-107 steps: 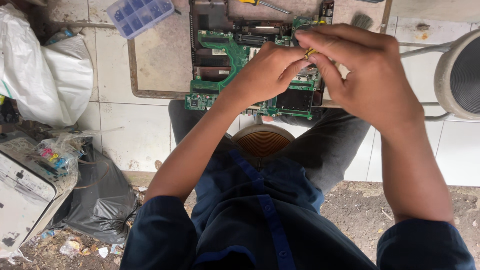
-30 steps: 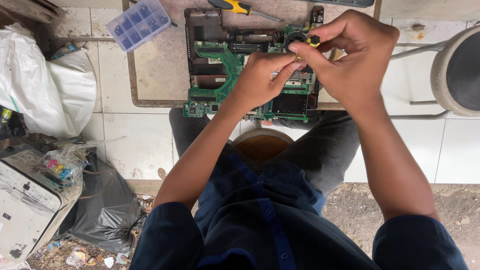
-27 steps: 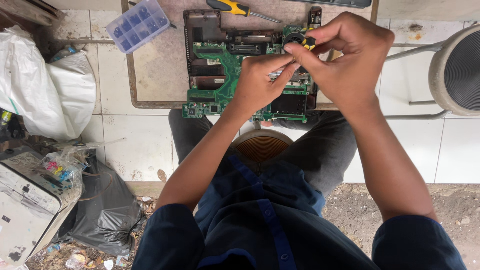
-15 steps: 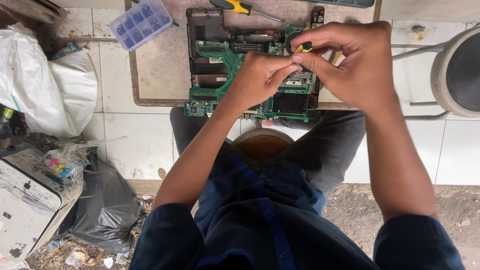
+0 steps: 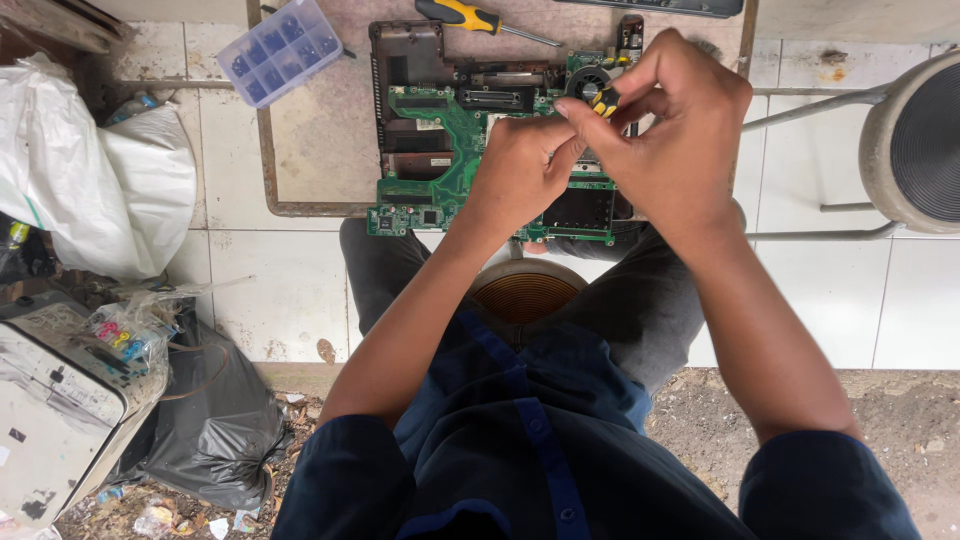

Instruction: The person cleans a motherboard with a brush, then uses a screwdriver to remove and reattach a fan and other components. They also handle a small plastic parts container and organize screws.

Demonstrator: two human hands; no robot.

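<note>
White floor tiles surround a low table [image 5: 310, 150]; both hands [image 5: 610, 150] pinch a yellow-handled tool [image 5: 603, 98].

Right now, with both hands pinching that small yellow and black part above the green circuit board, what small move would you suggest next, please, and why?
Probably lower the small yellow and black part gently toward the green circuit board. Both the left hand and right hand pinch it just above the board, beside the round black fan.

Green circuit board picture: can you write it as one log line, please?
left hand: pinching small part | right hand: pinching same small yellow-and-black part | under hands: green circuit board | nearby: yellow-handled screwdriver, parts box
</note>
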